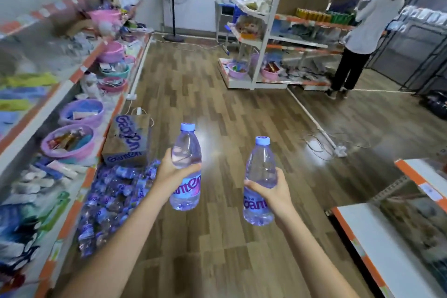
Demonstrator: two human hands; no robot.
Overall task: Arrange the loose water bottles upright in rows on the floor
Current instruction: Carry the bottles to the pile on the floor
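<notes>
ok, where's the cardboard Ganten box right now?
In the head view the cardboard box stands on the floor at left, against the shelf base, just beyond the pile of loose bottles.

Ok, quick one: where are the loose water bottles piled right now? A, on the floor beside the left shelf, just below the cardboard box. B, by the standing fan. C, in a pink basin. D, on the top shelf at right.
A: the pile of bottles lies on the wooden floor against the left shelf, just nearer the camera than the cardboard box.
</notes>
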